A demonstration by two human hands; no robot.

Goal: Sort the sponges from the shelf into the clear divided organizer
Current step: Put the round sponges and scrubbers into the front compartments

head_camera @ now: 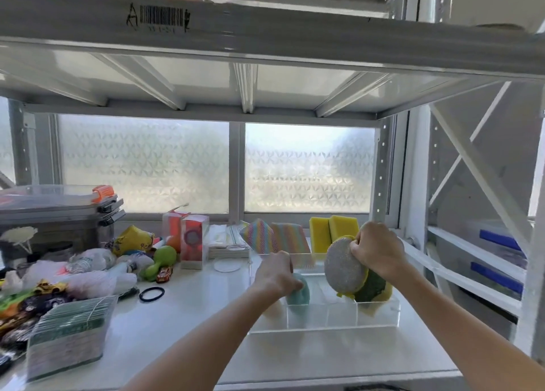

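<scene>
Silver round scourer [344, 265] is clamped in the right hand [379, 250]; teal sponge [299, 292] is gripped by the left hand [275, 274], above the organizer [324, 317] on the white shelf [182, 325].

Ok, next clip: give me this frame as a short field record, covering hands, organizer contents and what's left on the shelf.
left hand: on a teal sponge, in the clear organizer
right hand: gripping a round silver scrubber over the organizer's right end
right compartment: green-and-yellow sponge
behind organizer: two striped sponges, two yellow sponges
shelf left: wrapped scouring pad pack, assorted clutter
</scene>
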